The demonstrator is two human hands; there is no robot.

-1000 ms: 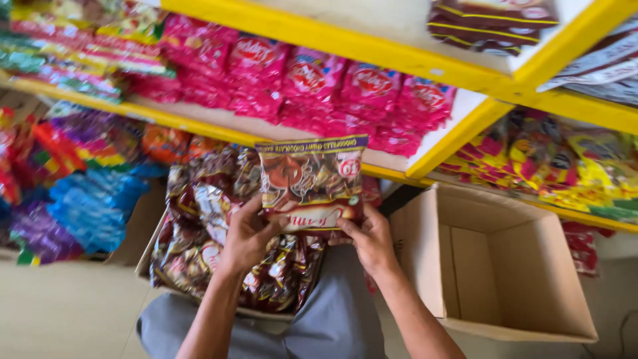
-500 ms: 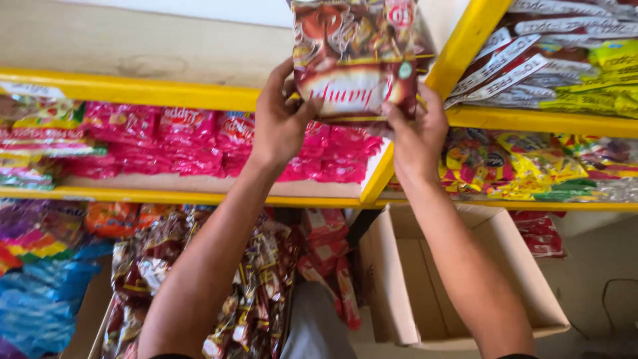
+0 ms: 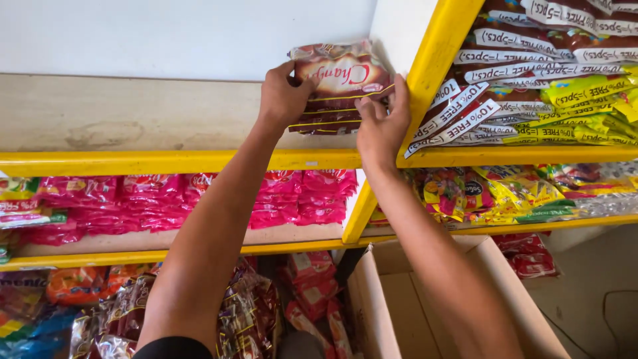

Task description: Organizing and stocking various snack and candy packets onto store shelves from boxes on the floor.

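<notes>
Head view, looking up at a yellow-framed shelf unit (image 3: pixel 199 161).

Top shelf, left bay: one stack of dark brown sweet packets (image 3: pixel 339 86) sits at the bay's right end, against the white divider (image 3: pixel 399 26). The top packet is brown with a cream oval panel and gold edging. It lies flat, long axis running left to right along the shelf, printed face up and toward the camera, a short end close to the divider. The rest of this shelf board is bare wood.

Left hand (image 3: pixel 282 96): fingers curled over the left end of the top packet, grasping it. Right hand (image 3: pixel 382 126): fingers spread on the right front corner of the stack, pressing it; I cannot tell whether it grips or only rests.

Top shelf, right bay: flat brown packets with white diagonal banner strips (image 3: pixel 505 73), stacked, with yellow-green packets (image 3: pixel 591 106) further right.

Middle shelf, left bay: rows of bright pink packets (image 3: pixel 199 199). Right bay: yellow packets with mixed colour print (image 3: pixel 492 193).

Below: glossy brown and silver bags (image 3: pixel 246 312) in a heap between the arms, orange and blue bags (image 3: pixel 40 306) at far left, and an open cardboard box (image 3: pixel 372 299) under the right forearm.
</notes>
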